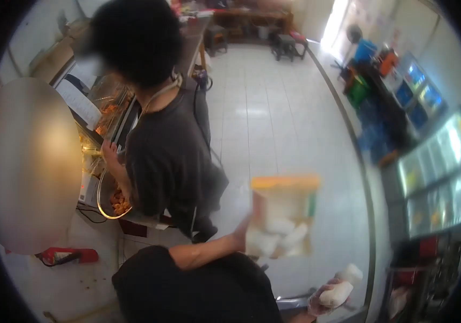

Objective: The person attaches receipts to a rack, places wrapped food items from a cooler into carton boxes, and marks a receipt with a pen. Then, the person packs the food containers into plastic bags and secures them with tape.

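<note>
My left hand (241,235), at the end of a bare forearm, grips the side of an open-topped box (286,183) with an orange edge and a green patch. Inside the box lie several white, rounded oblong pieces (278,237); motion blur hides what they are. Lower down, my right hand (316,304) appears to wear a thin clear glove. Its fingers are wrapped around a white oblong piece (336,294), with another white piece (352,273) touching its far end. The right hand is apart from the box.
A person in a dark shirt (171,145) stands close on the left, beside a metal bowl (100,200) of browned food pieces. A fire extinguisher (74,255) lies low at left. Glass-fronted coolers (435,156) line the right wall; stools (288,47) stand at the back.
</note>
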A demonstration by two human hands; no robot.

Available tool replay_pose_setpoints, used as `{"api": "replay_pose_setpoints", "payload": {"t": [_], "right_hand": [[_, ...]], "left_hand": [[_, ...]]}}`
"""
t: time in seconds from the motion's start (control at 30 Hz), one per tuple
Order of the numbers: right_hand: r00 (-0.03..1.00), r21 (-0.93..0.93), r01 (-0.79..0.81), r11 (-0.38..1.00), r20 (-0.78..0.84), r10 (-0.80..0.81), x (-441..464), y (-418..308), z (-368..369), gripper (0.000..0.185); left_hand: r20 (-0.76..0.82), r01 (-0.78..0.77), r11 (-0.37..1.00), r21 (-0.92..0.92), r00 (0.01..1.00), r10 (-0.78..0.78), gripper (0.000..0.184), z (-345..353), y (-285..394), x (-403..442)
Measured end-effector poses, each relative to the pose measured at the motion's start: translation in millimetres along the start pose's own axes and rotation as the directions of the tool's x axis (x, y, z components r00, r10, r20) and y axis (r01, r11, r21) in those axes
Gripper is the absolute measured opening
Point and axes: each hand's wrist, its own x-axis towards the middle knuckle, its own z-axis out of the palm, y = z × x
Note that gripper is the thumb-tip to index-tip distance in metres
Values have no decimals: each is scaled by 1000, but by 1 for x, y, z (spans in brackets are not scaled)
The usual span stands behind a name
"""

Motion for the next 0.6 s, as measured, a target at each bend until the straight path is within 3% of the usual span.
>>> {"api": "replay_pose_setpoints", "payload": {"t": [0.03,0.1,0.17,0.2,0.27,0.33,0.4,0.47,0.5,0.57,0.6], "right_hand": [[975,-33,-213,977,53,214,49,6,-3,63],[891,-97,-440,893,76,447,127,39,25,62],[748,-44,-638,769,202,632,203,104,60,62],[677,-40,-708,705,245,694,240,129,69,62],[647,-154,-717,680,213,732,337,174,44,63],[601,-154,-756,636,218,769,391,217,35,67],[597,-65,-797,601,75,799,441,261,16,70],[512,-54,-850,525,156,845,454,311,35,71],[498,-35,-864,503,99,862,483,321,25,69],[459,-15,-888,459,18,888,534,339,10,67],[482,-99,-871,481,9,876,562,349,-7,67]], "left_hand": [[87,-12,1000,-4,996,12,48,6,13,8],[172,-57,998,-29,983,61,51,15,32,14],[182,-178,984,-11,967,177,64,7,57,19],[108,-250,968,-30,962,252,69,13,70,21],[-133,-397,916,-55,912,387,76,20,100,52],[-51,-502,863,-59,865,499,78,-10,122,75],[44,-590,804,-71,804,593,80,-9,174,101],[13,-647,761,41,762,647,79,2,216,122],[-9,-669,735,110,739,674,79,-6,236,149],[45,-712,702,-11,701,712,78,-23,286,188],[99,-714,691,-118,683,723,76,-32,314,201]]}}
